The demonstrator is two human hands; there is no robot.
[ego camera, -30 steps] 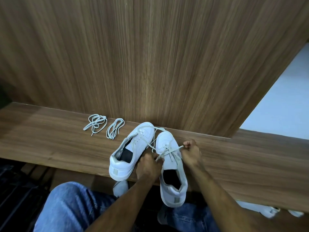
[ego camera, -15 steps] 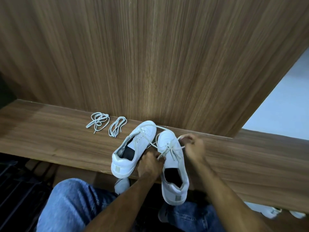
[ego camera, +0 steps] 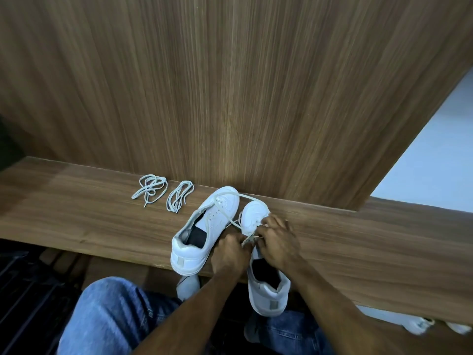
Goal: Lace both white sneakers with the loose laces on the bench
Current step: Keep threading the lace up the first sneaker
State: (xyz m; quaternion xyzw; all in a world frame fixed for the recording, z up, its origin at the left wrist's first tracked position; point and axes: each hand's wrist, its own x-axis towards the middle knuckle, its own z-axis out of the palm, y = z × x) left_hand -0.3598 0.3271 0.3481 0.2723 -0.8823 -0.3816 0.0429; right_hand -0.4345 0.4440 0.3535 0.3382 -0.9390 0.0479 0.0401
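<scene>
2 white sneakers on the wooden bench (ego camera: 76,213), toes to the back panel (ego camera: 230,98), heels to us. Left sneaker (ego camera: 204,231) angled, toe leaning right, heel at the front edge. Right sneaker (ego camera: 266,275) runs nearly straight away from us, heel overhanging the edge above our knees.

Both hands meet over the right sneaker's eyelet rows. Left hand (ego camera: 229,254) curled, pinching the lace (ego camera: 231,221) at its near end. Right hand (ego camera: 277,242) fingers bent down on the same lace at the tongue. Which eyelet is being worked we cannot tell; the hands cover it.

The lace trails from the hands up across the left sneaker's toe and loops back toward the right toe. We judge slack must be drawn toward us along the shoe's long axis.

2 loose lace bundles (ego camera: 163,192) lie left of the sneakers, near the back panel, nearer the left hand.

Room: open bench to the right; panel close behind the toes; the overhanging heel could tip off.
</scene>
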